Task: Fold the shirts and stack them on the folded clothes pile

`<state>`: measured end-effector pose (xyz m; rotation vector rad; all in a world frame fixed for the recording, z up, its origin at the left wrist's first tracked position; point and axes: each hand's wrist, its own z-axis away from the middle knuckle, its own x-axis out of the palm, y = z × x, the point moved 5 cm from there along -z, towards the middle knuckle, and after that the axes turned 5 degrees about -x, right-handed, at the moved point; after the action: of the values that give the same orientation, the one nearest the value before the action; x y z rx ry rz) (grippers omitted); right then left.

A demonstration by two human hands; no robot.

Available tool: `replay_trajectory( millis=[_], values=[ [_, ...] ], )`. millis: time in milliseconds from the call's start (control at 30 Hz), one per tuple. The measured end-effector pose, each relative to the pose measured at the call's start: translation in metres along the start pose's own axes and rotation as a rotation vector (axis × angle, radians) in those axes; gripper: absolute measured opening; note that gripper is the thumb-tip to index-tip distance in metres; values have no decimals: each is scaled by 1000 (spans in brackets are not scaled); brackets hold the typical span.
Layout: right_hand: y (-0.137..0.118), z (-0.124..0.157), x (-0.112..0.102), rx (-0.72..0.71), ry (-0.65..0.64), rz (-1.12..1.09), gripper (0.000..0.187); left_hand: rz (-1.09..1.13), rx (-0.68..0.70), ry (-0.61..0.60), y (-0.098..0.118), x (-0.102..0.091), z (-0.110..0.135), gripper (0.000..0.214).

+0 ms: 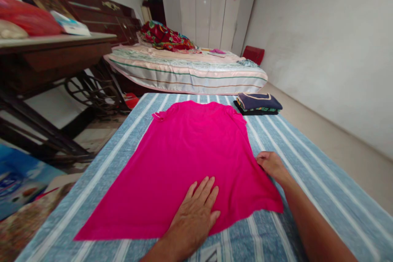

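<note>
A bright pink short-sleeved shirt [184, 163] lies spread out on a blue and white striped sheet [310, 172], its neckline at the far end and its hem towards me. My left hand [198, 208] rests flat on the lower part of the shirt, fingers stretched out. At the shirt's right side edge, my right hand [270, 163] pinches the fabric between thumb and fingers. The cloth is slightly raised and creased near that grip. One sleeve shows at the far left; the right sleeve lies close against the body.
A stack of folded clothes [258, 103] sits at the far right of the striped surface. Beyond is a bed [190, 75] with a red floral blanket [166, 37]. A sewing-machine table [58, 45] stands at left, above a blue box [24, 180]. A white wall [331, 37] runs along the right.
</note>
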<state>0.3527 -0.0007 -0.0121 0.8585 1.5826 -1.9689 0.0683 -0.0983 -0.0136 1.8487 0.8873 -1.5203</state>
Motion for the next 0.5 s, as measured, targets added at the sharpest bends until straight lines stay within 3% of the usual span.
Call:
replay_trajectory(
  millis=[200,500],
  values=[
    [2,-9,1,-55,18,137,18,-7,3,2,-1,0,-1,51],
    [-3,-8,7,-97,53,79,17,-47,11,13,0,-1,-2,50]
  ],
)
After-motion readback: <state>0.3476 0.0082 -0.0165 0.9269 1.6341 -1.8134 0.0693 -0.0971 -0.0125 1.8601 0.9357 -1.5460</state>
